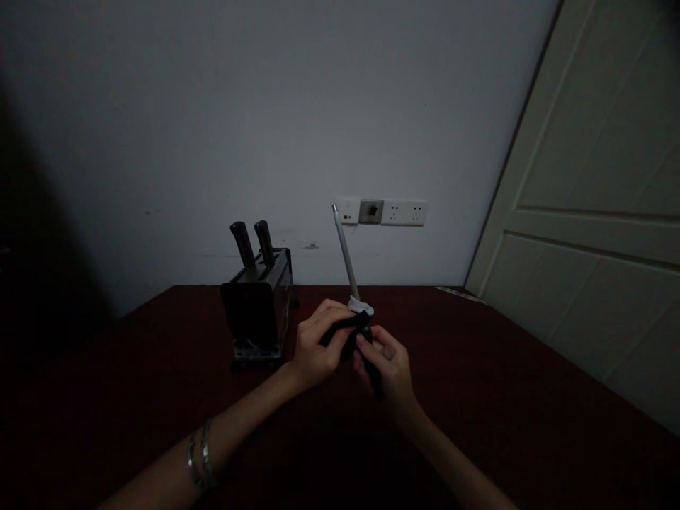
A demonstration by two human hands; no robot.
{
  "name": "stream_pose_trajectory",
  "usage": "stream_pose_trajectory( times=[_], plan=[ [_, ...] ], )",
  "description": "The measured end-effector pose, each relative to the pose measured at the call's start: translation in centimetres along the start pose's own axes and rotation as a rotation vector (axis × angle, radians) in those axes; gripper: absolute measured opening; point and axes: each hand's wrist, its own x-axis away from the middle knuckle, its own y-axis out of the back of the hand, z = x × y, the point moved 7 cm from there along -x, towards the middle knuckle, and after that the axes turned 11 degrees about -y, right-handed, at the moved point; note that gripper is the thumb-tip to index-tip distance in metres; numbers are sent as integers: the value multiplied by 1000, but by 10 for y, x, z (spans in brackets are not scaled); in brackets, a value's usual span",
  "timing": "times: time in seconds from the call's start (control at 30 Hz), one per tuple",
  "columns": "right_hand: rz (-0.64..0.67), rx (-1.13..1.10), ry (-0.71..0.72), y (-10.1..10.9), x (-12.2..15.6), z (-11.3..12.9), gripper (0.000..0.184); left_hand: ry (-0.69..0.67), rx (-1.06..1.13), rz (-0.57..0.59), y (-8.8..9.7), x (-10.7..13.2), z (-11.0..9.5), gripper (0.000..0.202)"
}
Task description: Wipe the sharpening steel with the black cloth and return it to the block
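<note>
A sharpening steel (346, 251) with a grey rod and a black handle (376, 379) points up and slightly left in front of me. My right hand (390, 361) is closed around its handle. My left hand (319, 343) pinches a folded black piece, which looks like cloth (340, 328), against the steel near the top of the handle. A crumpled white piece (361, 306) sits around the base of the rod, just above my fingers. In the dim light I cannot tell whether the white and black pieces are joined.
Left of my hands stands a dark knife block (255, 304) with two black-handled knives (243, 244) in it. The dark red table (451, 382) reaches the wall, which carries a socket panel (404, 212). A pale panelled door (589, 212) is at the right.
</note>
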Motion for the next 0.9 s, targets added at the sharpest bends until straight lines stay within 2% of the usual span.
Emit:
stream_pose_trajectory(
  times=[0.23, 0.4, 0.47, 0.6, 0.67, 0.8, 0.9],
  plan=[
    [62, -60, -47, -1, -1, -5, 28, 140, 102, -46, 2, 1, 7, 6],
    [127, -102, -52, -6, 2, -2, 27, 240, 195, -76, 5, 3, 14, 7],
    [157, -121, -47, -9, 5, 3, 28, 269, 211, -50, 2, 7, 20, 8],
    [203, -132, -19, -12, 10, 17, 28, 275, 234, 83, -15, 19, 28, 12],
    [217, -112, 12, -11, 11, 22, 28, 319, 199, 97, -17, 22, 35, 13],
    [194, -60, 33, -6, 8, 20, 28, 419, 24, -21, -3, 21, 47, 13],
    [119, -14, 6, -2, 4, 12, 27, 412, -120, -147, 15, 16, 43, 11]
  ],
)
